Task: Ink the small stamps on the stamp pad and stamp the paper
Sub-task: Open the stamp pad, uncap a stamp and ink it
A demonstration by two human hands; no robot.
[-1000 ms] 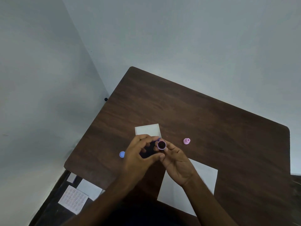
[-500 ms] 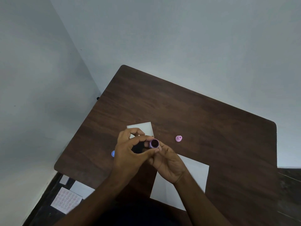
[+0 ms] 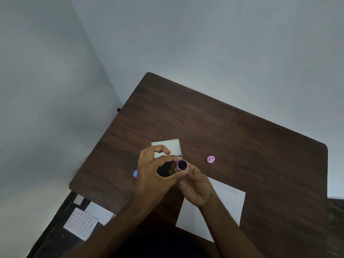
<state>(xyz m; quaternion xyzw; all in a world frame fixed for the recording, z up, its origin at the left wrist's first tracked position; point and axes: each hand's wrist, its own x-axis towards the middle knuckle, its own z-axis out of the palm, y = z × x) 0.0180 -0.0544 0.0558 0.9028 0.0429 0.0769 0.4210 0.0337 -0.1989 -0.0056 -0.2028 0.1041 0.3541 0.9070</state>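
My right hand (image 3: 197, 185) holds a small purple stamp (image 3: 182, 165) above the table, its dark round face turned up toward me. My left hand (image 3: 156, 175) curls beside it, index finger and thumb forming a ring whose tips touch the stamp. Through that ring shows a black patch, the stamp pad (image 3: 164, 170), mostly hidden. Its white lid (image 3: 172, 146) lies just behind the hands. A pink stamp (image 3: 210, 159) stands to the right, and a blue stamp (image 3: 135, 173) peeks out left of my left hand. The white paper (image 3: 225, 203) lies under my right wrist.
The brown wooden table (image 3: 232, 136) stands in a corner between pale walls. On the dark floor at lower left lie a white sheet with rows of round marks (image 3: 80, 222) and other white sheets (image 3: 99, 213).
Both hands stay together around the purple stamp with its face up. Only the view has shifted a little.
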